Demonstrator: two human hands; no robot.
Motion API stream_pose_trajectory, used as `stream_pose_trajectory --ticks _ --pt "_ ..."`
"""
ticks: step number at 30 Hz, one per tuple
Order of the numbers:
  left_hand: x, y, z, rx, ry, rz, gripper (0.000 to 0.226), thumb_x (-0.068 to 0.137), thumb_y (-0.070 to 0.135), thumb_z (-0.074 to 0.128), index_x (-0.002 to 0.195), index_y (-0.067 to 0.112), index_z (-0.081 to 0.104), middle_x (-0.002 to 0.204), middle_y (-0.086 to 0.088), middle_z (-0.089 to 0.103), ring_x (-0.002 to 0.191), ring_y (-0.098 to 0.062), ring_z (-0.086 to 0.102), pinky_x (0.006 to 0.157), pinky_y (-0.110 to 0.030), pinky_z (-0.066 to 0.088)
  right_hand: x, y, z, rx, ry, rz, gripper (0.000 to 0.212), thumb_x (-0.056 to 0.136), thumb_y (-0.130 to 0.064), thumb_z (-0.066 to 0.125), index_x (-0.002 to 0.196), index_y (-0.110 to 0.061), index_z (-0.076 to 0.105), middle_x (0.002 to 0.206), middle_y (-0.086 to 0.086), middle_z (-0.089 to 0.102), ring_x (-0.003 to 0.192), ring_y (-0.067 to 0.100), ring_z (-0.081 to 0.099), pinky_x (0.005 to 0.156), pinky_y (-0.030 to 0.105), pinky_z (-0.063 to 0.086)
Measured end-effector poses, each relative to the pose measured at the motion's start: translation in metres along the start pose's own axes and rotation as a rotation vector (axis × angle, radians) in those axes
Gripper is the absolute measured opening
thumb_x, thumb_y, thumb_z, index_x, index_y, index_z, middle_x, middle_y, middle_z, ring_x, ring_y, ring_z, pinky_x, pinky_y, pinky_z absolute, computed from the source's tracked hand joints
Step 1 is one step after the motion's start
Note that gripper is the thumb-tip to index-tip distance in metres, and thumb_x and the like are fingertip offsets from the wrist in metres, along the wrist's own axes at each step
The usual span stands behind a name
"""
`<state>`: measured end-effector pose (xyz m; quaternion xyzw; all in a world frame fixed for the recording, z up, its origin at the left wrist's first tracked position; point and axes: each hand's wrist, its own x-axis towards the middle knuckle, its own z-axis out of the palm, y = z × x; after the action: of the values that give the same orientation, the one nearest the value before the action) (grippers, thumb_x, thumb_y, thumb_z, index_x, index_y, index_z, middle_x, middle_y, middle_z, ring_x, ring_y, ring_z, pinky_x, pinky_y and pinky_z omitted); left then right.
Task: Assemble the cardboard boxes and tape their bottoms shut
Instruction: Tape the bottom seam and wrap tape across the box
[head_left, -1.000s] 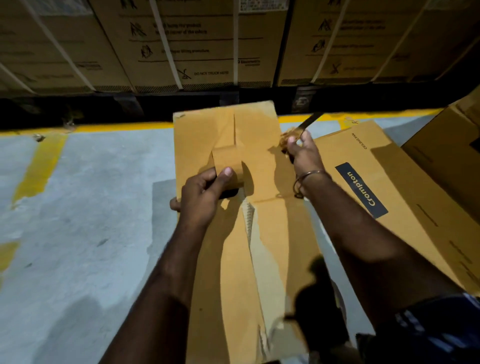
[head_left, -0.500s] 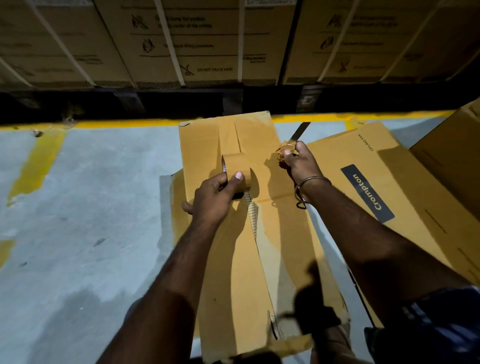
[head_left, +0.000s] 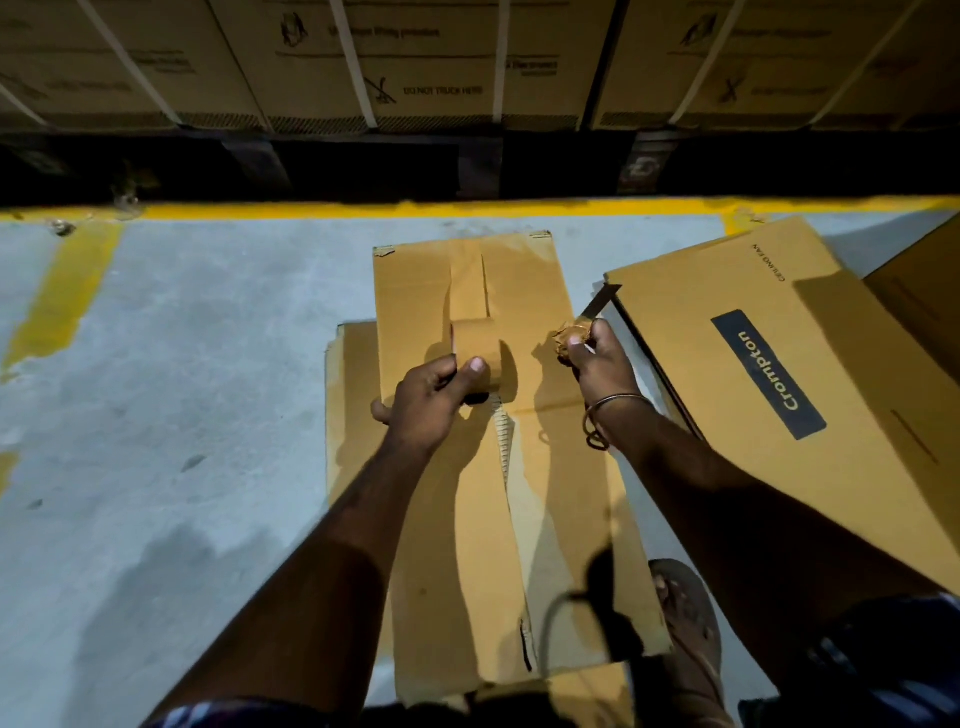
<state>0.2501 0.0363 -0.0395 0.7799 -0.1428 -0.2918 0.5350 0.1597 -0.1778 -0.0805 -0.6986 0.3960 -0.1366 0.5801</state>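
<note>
Cartons (head_left: 363, 57) strapped with white bands fill the far wall, standing behind a yellow floor line (head_left: 363, 210) on grey concrete floor (head_left: 182, 364). At the right, a brown box printed "Crompton" (head_left: 769, 379) lies on its side, near the right arm. In the middle, the cardboard box (head_left: 550, 519) being worked on has its bottom flaps facing up, with a flat cardboard sheet (head_left: 350, 415) showing under its left edge. The seam between the two flaps runs from near to far; its far stretch is covered by a strip of brown tape (head_left: 467, 291), and the near stretch lies open, showing corrugated edge. A sandalled foot (head_left: 685, 608) stands just beside the box's near right corner.

The tape roll (head_left: 478, 353) stands on the seam at the near end of the laid strip. The left hand (head_left: 431, 400) grips it from the near side: the thumb lies over the roll's outer face, and the curled fingers reach in at its left side. The right hand (head_left: 597, 364), with a metal bangle (head_left: 613, 402) at the wrist, rests on the right flap, its fingers curled tight round a knife (head_left: 597, 304) whose handle is wrapped in crumpled tape. The dark blade points far and right, off the box's edge, well apart from the roll.
</note>
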Motion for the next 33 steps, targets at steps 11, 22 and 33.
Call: stream_pose_trajectory --ticks 11,22,33 --pt "-0.009 0.011 0.03 0.282 0.235 0.085 0.051 0.097 0.066 0.05 0.073 0.024 0.065 0.066 0.008 0.065 0.077 0.005 0.058 0.124 -0.052 0.005 0.027 -0.075 0.022 -0.138 -0.258 -0.379 0.009 0.105 -0.023 0.05 0.109 -0.026 0.057 0.116 -0.007 0.071 0.114 0.013 0.065 0.096 0.041 0.053" --pt "0.005 0.017 0.035 -0.046 0.202 0.133 0.048 0.097 0.062 0.056 0.069 0.023 0.063 0.06 0.008 0.053 0.066 -0.016 0.053 0.082 -0.053 0.057 0.111 -0.072 0.082 -0.19 -0.549 -0.269 0.035 0.092 -0.044 0.053 0.108 -0.013 0.054 0.118 0.016 0.072 0.118 0.038 0.063 0.104 0.053 0.049" --pt "-0.062 0.02 0.062 -0.229 0.254 -0.125 0.035 0.104 0.049 0.055 0.092 0.023 0.076 0.086 0.007 0.076 0.079 -0.003 0.07 0.071 -0.029 0.05 0.106 -0.055 0.081 -0.218 -0.515 -0.288 0.016 0.095 -0.045 0.048 0.103 -0.032 0.053 0.12 -0.005 0.073 0.122 0.02 0.064 0.107 0.056 0.045"
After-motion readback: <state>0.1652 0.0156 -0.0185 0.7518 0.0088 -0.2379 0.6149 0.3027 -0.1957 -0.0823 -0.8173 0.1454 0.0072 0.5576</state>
